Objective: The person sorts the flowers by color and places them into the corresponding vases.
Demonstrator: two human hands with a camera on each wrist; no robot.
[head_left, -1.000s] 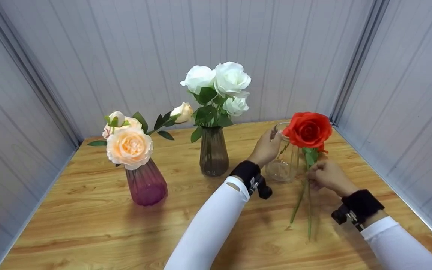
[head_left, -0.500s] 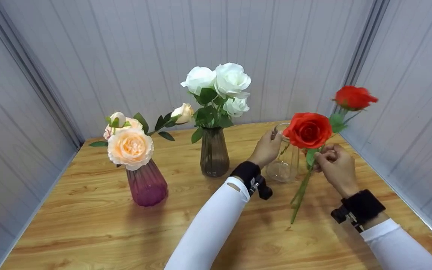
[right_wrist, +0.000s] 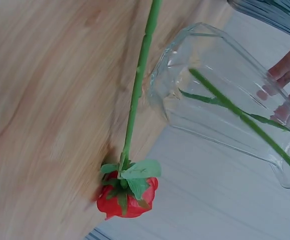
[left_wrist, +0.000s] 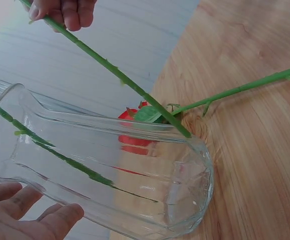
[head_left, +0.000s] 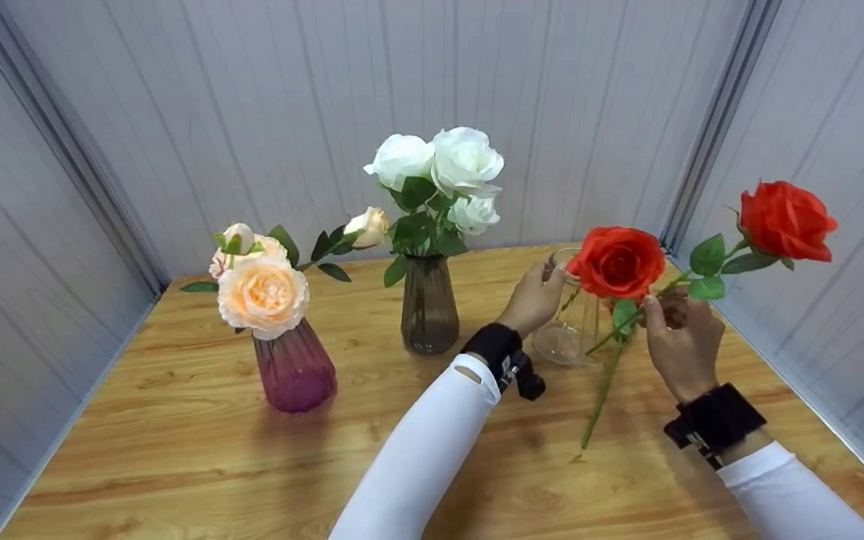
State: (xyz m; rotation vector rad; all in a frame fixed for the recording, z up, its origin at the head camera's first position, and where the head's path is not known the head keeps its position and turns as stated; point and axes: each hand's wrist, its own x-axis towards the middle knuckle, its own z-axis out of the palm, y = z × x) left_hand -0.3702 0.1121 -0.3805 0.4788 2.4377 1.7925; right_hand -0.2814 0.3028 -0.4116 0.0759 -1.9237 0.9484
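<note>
My left hand (head_left: 537, 298) grips the neck of a clear glass vase (head_left: 563, 337). A red rose (head_left: 618, 262) stands in the vase; its stem shows through the glass in the left wrist view. My right hand (head_left: 683, 341) pinches the green stem of a second red rose (head_left: 788, 221). That bloom tilts up to the right, and the bare stem end (left_wrist: 182, 129) lies across the vase's outline near its base. On the table lies a third red rose (right_wrist: 127, 197), its stem (head_left: 601, 405) pointing toward me; its bloom is mostly hidden in the head view.
To the left, a purple vase (head_left: 295, 375) holds peach flowers (head_left: 263, 292), with one bud reaching right. A brown glass vase (head_left: 430, 307) with white roses (head_left: 466, 161) stands in the middle. Grey panel walls (head_left: 252, 90) enclose the wooden table (head_left: 199, 465) behind and at both sides.
My right hand has lifted one red rose off the table and tilted its bloom out to the right, its stem end swinging toward the vase. The left hand stays on the vase.
</note>
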